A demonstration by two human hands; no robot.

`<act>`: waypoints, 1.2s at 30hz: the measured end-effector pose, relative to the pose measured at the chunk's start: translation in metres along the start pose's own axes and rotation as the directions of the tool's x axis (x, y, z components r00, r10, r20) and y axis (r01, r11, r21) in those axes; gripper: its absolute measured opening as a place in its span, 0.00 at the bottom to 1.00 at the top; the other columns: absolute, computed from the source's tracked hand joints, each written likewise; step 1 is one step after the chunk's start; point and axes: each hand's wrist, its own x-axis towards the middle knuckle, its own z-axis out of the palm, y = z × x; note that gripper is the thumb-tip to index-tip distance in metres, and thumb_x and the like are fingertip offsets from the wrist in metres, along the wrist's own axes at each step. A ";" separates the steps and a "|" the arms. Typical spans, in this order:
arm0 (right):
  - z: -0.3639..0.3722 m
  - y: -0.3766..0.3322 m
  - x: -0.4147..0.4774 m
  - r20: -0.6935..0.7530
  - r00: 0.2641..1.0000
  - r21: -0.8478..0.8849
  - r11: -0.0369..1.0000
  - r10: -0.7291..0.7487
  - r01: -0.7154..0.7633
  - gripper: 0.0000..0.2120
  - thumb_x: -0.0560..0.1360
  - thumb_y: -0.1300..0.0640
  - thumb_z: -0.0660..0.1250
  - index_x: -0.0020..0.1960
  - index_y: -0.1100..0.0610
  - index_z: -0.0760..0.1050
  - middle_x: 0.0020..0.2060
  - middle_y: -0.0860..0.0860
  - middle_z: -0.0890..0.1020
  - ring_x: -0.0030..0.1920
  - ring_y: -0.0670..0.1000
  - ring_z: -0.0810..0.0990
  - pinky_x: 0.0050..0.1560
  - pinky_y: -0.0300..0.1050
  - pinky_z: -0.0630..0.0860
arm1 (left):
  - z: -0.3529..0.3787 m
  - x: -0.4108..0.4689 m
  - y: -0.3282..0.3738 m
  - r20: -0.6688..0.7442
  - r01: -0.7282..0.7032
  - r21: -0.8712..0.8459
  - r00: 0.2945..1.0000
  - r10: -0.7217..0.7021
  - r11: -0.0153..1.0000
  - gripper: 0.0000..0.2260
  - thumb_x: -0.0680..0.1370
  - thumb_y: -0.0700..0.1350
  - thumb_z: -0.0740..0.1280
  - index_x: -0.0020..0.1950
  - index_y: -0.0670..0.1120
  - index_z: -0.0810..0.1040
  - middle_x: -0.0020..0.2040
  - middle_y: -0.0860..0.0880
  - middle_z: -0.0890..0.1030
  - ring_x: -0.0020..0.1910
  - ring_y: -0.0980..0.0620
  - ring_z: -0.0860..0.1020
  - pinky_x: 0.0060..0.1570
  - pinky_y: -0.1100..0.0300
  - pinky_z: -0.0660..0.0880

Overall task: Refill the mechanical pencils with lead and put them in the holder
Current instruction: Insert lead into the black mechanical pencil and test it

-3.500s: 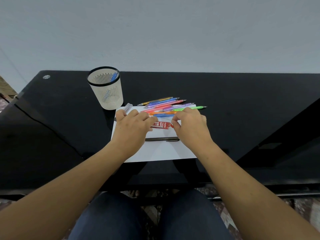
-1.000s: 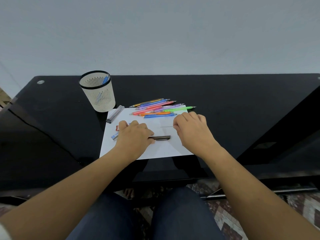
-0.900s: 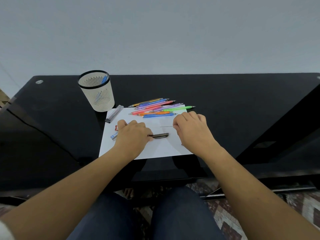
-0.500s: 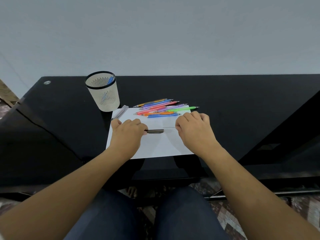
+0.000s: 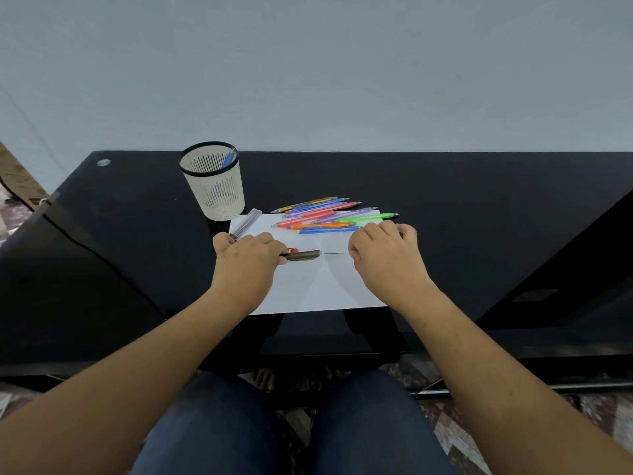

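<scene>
Over white paper (image 5: pixel 308 289) on the black worktop (image 5: pixel 479 200), the left hand (image 5: pixel 246 265) grips a dark pencil (image 5: pixel 303 255) lying left-right, its right end facing the thin lead (image 5: pixel 335 253) pinched in line by fingers of the right hand (image 5: pixel 387 265).

Single camera, strapped to the person's head, wide-angle, so straight lines bow near the edges. It faces forward and tilts down across the black table (image 5: pixel 479 207). The pale wall (image 5: pixel 308 63) fills the top third. Pretty close in: the left hand (image 5: pixel 245 265) and right hand (image 5: pixel 387 265) sit mid-frame at arm's reach, and the lap (image 5: pixel 291 423) is at bottom centre.
</scene>
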 end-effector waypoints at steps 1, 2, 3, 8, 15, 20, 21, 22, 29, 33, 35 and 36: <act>0.000 0.000 0.000 0.002 1.000 -0.002 1.000 -0.003 0.003 0.09 0.79 0.52 0.59 0.58 0.49 0.71 0.55 0.48 0.76 0.57 0.49 0.71 0.63 0.50 0.64 | 0.000 0.000 0.000 -0.002 -0.002 0.004 1.000 0.002 1.000 0.11 0.82 0.52 0.57 0.62 0.58 0.75 0.54 0.57 0.77 0.49 0.54 0.74 0.48 0.55 0.52; 0.000 0.000 0.000 0.004 1.000 0.000 1.000 -0.003 0.003 0.09 0.79 0.52 0.60 0.58 0.49 0.71 0.55 0.48 0.76 0.57 0.49 0.71 0.63 0.51 0.64 | -0.001 0.000 0.000 -0.003 -0.004 0.009 1.000 0.004 1.000 0.11 0.82 0.52 0.57 0.62 0.58 0.75 0.54 0.57 0.77 0.49 0.54 0.74 0.48 0.55 0.53; 0.000 -0.001 0.000 0.006 1.000 0.002 1.000 -0.003 0.003 0.09 0.79 0.52 0.60 0.58 0.49 0.71 0.55 0.47 0.76 0.57 0.49 0.71 0.63 0.51 0.64 | -0.001 0.000 0.000 -0.003 -0.007 0.012 1.000 0.007 1.000 0.11 0.82 0.52 0.57 0.62 0.58 0.75 0.54 0.57 0.77 0.49 0.54 0.74 0.48 0.55 0.53; 0.003 -0.001 -0.001 -0.030 1.000 0.003 1.000 -0.006 0.006 0.08 0.79 0.53 0.59 0.57 0.50 0.73 0.54 0.48 0.77 0.55 0.50 0.72 0.62 0.50 0.64 | -0.002 -0.001 -0.001 -0.029 -0.017 0.040 0.999 0.018 0.999 0.11 0.83 0.51 0.56 0.61 0.58 0.75 0.54 0.57 0.77 0.50 0.54 0.74 0.44 0.56 0.48; 0.003 -0.002 0.001 -0.027 1.000 0.024 1.000 -0.006 0.007 0.09 0.80 0.52 0.58 0.58 0.49 0.73 0.55 0.47 0.77 0.57 0.49 0.72 0.63 0.50 0.63 | -0.005 -0.002 0.002 -0.005 -0.012 0.044 1.000 0.013 0.999 0.11 0.82 0.51 0.58 0.63 0.58 0.75 0.55 0.57 0.77 0.52 0.54 0.74 0.47 0.55 0.51; 0.004 -0.002 0.000 -0.021 1.000 0.035 0.999 -0.002 0.003 0.09 0.80 0.53 0.58 0.58 0.50 0.73 0.55 0.48 0.77 0.57 0.49 0.72 0.63 0.51 0.63 | -0.005 -0.002 0.002 -0.006 -0.006 0.015 1.000 0.006 1.000 0.11 0.82 0.52 0.58 0.62 0.58 0.75 0.55 0.57 0.77 0.51 0.54 0.74 0.47 0.56 0.51; 0.004 -0.003 0.000 -0.012 1.000 0.033 0.999 0.000 0.001 0.09 0.80 0.52 0.59 0.58 0.50 0.72 0.56 0.48 0.76 0.57 0.49 0.71 0.64 0.51 0.63 | -0.005 -0.001 0.003 -0.003 -0.005 0.013 1.000 0.005 1.000 0.11 0.82 0.52 0.58 0.62 0.58 0.75 0.55 0.57 0.77 0.51 0.55 0.74 0.47 0.56 0.51; 0.004 -0.003 0.000 -0.004 1.000 0.034 0.999 0.002 -0.002 0.09 0.80 0.52 0.59 0.59 0.49 0.72 0.56 0.48 0.76 0.58 0.49 0.71 0.64 0.51 0.63 | -0.005 -0.001 0.002 0.001 -0.004 0.012 1.000 0.004 1.000 0.11 0.82 0.52 0.58 0.62 0.58 0.75 0.55 0.57 0.77 0.51 0.55 0.74 0.48 0.56 0.51; 0.004 -0.003 0.001 0.009 1.000 0.037 0.999 0.001 -0.001 0.10 0.79 0.52 0.60 0.60 0.49 0.71 0.57 0.47 0.76 0.59 0.49 0.71 0.65 0.51 0.63 | -0.004 -0.002 0.002 0.001 0.004 -0.010 1.000 -0.004 1.000 0.11 0.82 0.52 0.57 0.62 0.58 0.75 0.55 0.57 0.77 0.50 0.55 0.74 0.48 0.55 0.52; 0.003 -0.002 0.000 0.016 1.000 0.034 0.999 0.018 -0.018 0.10 0.79 0.52 0.59 0.60 0.50 0.70 0.58 0.48 0.75 0.59 0.49 0.71 0.64 0.50 0.63 | -0.004 -0.001 0.002 0.017 0.016 -0.017 1.000 -0.015 1.000 0.11 0.82 0.53 0.57 0.62 0.58 0.75 0.55 0.57 0.78 0.51 0.55 0.74 0.50 0.55 0.54; 0.003 -0.001 0.000 0.018 1.000 0.031 0.999 0.023 -0.024 0.10 0.79 0.52 0.59 0.60 0.50 0.70 0.57 0.48 0.75 0.59 0.50 0.71 0.65 0.51 0.63 | -0.004 -0.001 0.001 0.021 0.018 -0.020 1.000 -0.018 1.000 0.12 0.82 0.53 0.57 0.62 0.58 0.75 0.55 0.57 0.78 0.51 0.55 0.74 0.50 0.54 0.54; 0.003 -0.001 0.000 0.018 1.000 0.032 0.999 0.022 -0.023 0.10 0.79 0.53 0.59 0.60 0.50 0.70 0.57 0.48 0.75 0.59 0.50 0.70 0.65 0.51 0.63 | -0.003 -0.001 0.001 0.020 0.017 -0.020 1.000 -0.016 1.000 0.12 0.82 0.53 0.57 0.62 0.58 0.75 0.55 0.57 0.78 0.51 0.55 0.74 0.50 0.54 0.54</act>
